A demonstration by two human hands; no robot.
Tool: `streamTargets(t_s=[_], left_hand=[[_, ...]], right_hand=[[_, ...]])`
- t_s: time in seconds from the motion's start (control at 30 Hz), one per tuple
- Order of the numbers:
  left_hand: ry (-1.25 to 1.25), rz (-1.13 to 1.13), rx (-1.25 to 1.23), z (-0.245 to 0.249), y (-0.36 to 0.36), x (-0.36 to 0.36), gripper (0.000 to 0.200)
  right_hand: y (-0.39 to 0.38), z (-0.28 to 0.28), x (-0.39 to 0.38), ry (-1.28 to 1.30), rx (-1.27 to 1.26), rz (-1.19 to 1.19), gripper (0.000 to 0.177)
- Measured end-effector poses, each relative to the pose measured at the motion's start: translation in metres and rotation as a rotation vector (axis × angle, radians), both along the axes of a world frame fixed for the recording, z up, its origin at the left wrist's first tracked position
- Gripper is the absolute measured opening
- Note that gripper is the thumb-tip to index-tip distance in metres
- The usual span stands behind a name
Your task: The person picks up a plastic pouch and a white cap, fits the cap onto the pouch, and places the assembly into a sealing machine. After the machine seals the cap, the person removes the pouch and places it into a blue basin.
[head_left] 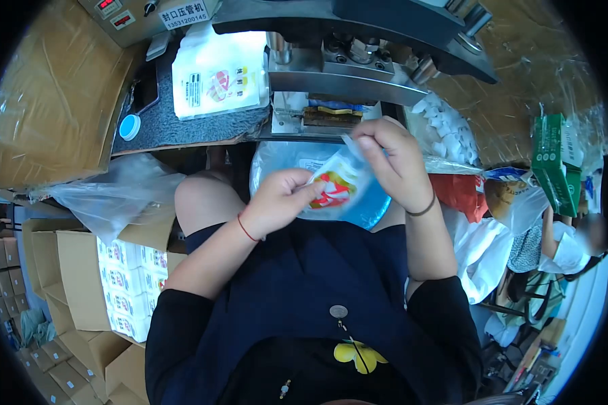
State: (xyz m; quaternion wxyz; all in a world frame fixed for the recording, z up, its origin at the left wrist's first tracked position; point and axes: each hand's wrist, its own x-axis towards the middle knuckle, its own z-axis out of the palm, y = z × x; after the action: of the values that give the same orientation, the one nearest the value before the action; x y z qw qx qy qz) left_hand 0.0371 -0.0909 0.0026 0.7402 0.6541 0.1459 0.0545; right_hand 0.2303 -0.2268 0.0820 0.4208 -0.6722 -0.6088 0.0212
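A small printed pouch (pixel 336 187), white with a red and green design, is held over my lap. My left hand (pixel 284 199) is closed on its lower left side, thumb lying across the print. At the pouch's upper right corner, my right hand (pixel 395 165) pinches the clear top edge between thumb and fingers. Below both hands sits a blue plastic-lined tub (pixel 267 165), partly covered by the pouch and my forearms. Just beyond my right hand is the metal press (pixel 348 88) of a sealing machine. A stack of similar white pouches (pixel 219 77) lies to its left.
White scraps (pixel 446 128) are heaped right of the press. A phone (pixel 144 89) and a blue cap (pixel 130 127) rest on the left mat. At lower left, an open carton (pixel 81 280) holds packed pouches. A green box (pixel 550 165) and another person (pixel 564 246) are at right.
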Motion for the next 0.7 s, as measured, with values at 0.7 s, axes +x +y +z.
streamTargets(t_s=[0.7], left_hand=[[0.076, -0.202, -0.578, -0.007, -0.036, 0.011, 0.028]], right_hand=[[-0.06, 0.001, 0.059, -0.217, -0.338, -0.297, 0.019]])
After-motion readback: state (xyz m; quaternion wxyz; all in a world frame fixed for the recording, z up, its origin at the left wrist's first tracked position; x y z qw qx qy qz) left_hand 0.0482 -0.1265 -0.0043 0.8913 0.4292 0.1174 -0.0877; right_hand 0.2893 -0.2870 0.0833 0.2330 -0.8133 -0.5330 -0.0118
